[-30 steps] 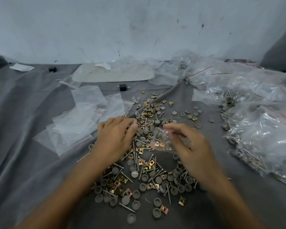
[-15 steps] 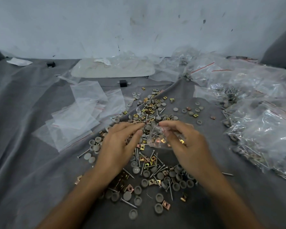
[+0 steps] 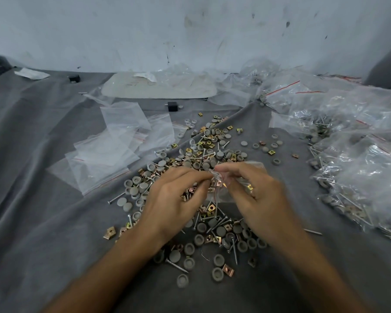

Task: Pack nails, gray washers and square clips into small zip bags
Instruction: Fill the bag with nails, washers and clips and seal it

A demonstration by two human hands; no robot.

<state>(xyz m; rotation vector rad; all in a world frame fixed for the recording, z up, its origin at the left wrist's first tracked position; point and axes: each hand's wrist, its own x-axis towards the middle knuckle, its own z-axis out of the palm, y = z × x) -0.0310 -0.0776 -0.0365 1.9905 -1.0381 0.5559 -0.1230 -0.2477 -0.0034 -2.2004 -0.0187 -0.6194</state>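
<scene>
Partly hidden, blurred zip bag pinched by left hand, right hand

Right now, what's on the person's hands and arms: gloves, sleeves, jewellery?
Both bare: no gloves on left hand or right hand, no sleeves or watch on the forearms as far as shown. Gold glint at a right finger: maybe a ring, can't tell.

Hardware pile at centre on cloth. Empty zip bags at 10 o'clock. Filled bags at 3 o'clock. Left hand, right hand above pile, small bag between.
</scene>
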